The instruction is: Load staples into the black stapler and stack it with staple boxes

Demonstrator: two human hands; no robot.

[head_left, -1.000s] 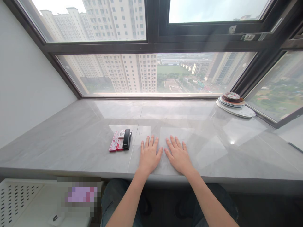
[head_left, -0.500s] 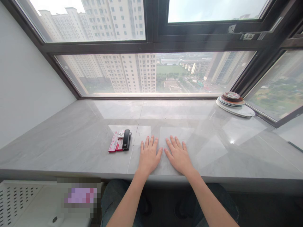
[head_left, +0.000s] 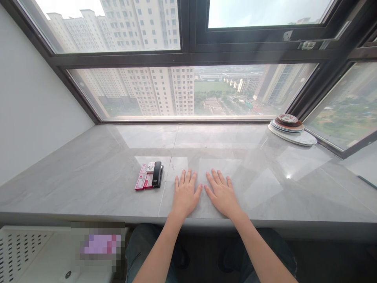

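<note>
Stapler [head_left: 157, 174], beside sm. boxes [head_left: 141, 182] on sill [head_left: 88, 177], lies L of & slightly fwd of L hand [head_left: 185, 195], the nearer; long axis approx. front-to-back. L hand & R hand [head_left: 222, 194]: empty, palms down, flat, fingers slightly spread twd. window frame [head_left: 173, 59], thumbs inward, apart.

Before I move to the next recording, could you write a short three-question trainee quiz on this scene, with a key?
1. Which lies nearer the black stapler, the left hand or the right hand?
2. True or false: both hands lie palm down on the gray counter.
3. Fill in: from the person's viewpoint, the stack of flat round discs sits at the counter's far ____, by the window frame.

Key: 1. the left hand; 2. true; 3. right.
</note>
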